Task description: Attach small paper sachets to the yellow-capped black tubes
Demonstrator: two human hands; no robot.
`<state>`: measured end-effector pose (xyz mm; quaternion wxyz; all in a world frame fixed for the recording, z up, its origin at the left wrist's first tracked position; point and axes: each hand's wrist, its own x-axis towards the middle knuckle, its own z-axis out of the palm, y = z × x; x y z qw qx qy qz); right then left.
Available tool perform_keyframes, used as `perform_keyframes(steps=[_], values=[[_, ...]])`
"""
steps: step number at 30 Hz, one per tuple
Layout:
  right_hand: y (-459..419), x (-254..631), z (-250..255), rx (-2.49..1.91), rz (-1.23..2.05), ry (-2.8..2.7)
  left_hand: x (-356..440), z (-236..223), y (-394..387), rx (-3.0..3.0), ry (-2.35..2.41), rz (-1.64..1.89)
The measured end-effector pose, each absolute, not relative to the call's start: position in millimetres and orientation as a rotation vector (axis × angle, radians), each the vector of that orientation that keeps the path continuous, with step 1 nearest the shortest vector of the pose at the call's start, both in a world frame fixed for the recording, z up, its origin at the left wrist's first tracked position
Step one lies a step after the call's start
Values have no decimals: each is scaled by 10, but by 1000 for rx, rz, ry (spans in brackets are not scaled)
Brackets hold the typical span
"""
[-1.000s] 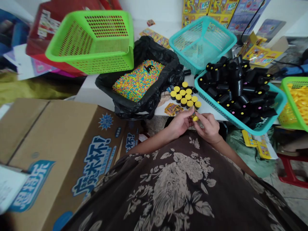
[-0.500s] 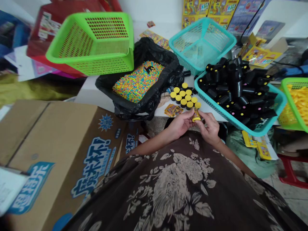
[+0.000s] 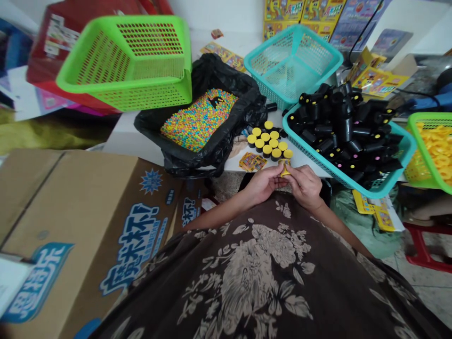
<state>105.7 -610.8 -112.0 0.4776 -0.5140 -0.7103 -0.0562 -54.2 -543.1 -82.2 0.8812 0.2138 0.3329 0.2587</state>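
Observation:
Both hands meet at the table's front edge around a small cup (image 3: 285,168) wrapped in a yellow printed label. My left hand (image 3: 265,182) pinches it from the left with thumb and fingers. My right hand (image 3: 306,184) grips it from the right, its fingers curled and covering much of it. Just beyond them stand several small black cups with yellow lids (image 3: 267,151) in a close group. A loose pile of yellow printed labels (image 3: 252,161) lies to the left of these cups.
Colourful candy balls (image 3: 199,120) fill a tub lined with a black bag (image 3: 243,94). A turquoise basket (image 3: 376,194) of black cups stands right, another turquoise basket (image 3: 293,70) behind. A green basket (image 3: 123,89) is back left; yellow parts (image 3: 438,153) lie far right. Cardboard box (image 3: 88,188) left.
The cup has turned between my hands: its yellow end no longer shows at the bottom. My right fingers have closed further over it. The whole view has shifted slightly.

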Motion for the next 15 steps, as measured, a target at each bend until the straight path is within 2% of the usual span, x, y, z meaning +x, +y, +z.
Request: perform_keyframes(steps=[10, 15], values=[[-6120, 1035, -1099, -1234, -74, -1646, -534, -880, -5465, 517, 651, 549], [-6159, 1033, -1038, -1285, 3, -1622, -583, -662, -5336, 615, 720, 596]])
